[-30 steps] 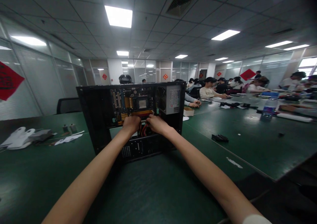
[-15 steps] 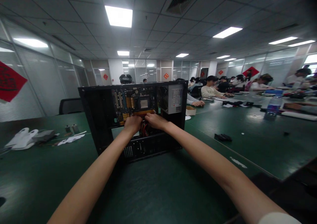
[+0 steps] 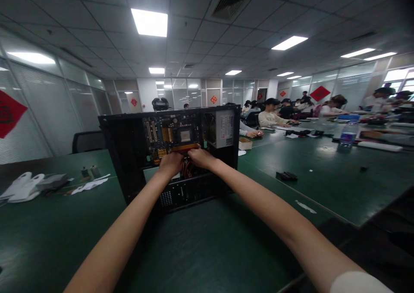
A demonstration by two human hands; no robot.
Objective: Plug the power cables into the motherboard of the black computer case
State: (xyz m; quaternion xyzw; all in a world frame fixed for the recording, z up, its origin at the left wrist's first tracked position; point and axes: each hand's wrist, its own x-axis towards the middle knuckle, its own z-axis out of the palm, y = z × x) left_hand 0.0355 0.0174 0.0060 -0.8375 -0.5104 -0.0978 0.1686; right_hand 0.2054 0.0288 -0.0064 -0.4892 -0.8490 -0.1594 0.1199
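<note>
A black computer case [image 3: 124, 168] stands on the green table with its open side facing me. Inside it are a motherboard [image 3: 174, 122] with a pale square processor area [image 3: 185, 136] and, at the upper right, a power supply [image 3: 225, 128] with a white label. My left hand [image 3: 172, 162] and my right hand [image 3: 199, 157] reach in close together, just below an orange-gold strip [image 3: 183, 147] at the motherboard's lower edge. The fingers of both are closed; whatever they pinch is hidden. Red and dark cables [image 3: 186, 169] hang between and below them.
White plastic bags [image 3: 22, 187] and a grey box [image 3: 53, 181] lie left of the case. To the right are a small open box [image 3: 245, 143], a black part [image 3: 286, 176] and a water bottle [image 3: 349, 133]. Several people sit along the tables further back.
The view has turned slightly to the right, so everything sits a little further left. Both hands keep their place at the motherboard's lower edge.
</note>
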